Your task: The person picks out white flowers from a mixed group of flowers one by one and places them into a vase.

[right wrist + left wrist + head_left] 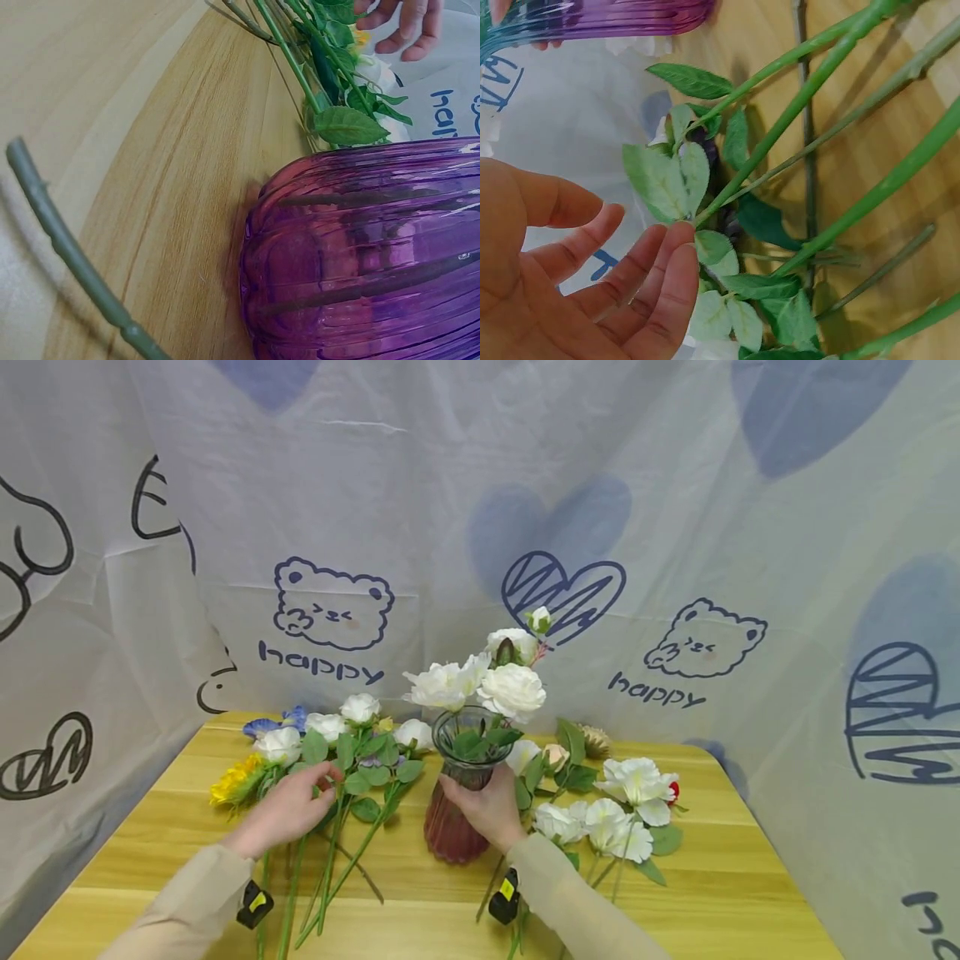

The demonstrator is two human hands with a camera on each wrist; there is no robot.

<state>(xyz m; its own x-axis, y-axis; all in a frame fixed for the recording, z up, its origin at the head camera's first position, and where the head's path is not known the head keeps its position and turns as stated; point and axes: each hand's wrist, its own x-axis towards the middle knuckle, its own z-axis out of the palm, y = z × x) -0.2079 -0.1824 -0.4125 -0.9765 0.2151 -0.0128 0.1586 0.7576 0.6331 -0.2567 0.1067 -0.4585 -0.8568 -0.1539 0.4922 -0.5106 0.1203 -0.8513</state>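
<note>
A ribbed glass vase (456, 818), pink-purple at its base and clear at its flared rim, stands on the table with white flowers (512, 692) in it. My right hand (487, 806) grips the vase just below the rim. Through the purple glass (360, 255) in the right wrist view, dark stems show inside. My left hand (296, 806) is over the left pile of flowers, fingers loosely bent. In the left wrist view its fingertips (679, 232) are at a green stem (780, 127) and leaves, with nothing pinched between thumb and fingers; whether they touch cannot be told.
Left of the vase lie white roses (279, 745), a yellow sunflower (238, 781) and a blue flower (277, 724), stems toward the front edge. To the right lie white flowers (633, 781) and a partly hidden red one (673, 792). A printed cloth (450, 527) hangs behind the wooden table (720, 877).
</note>
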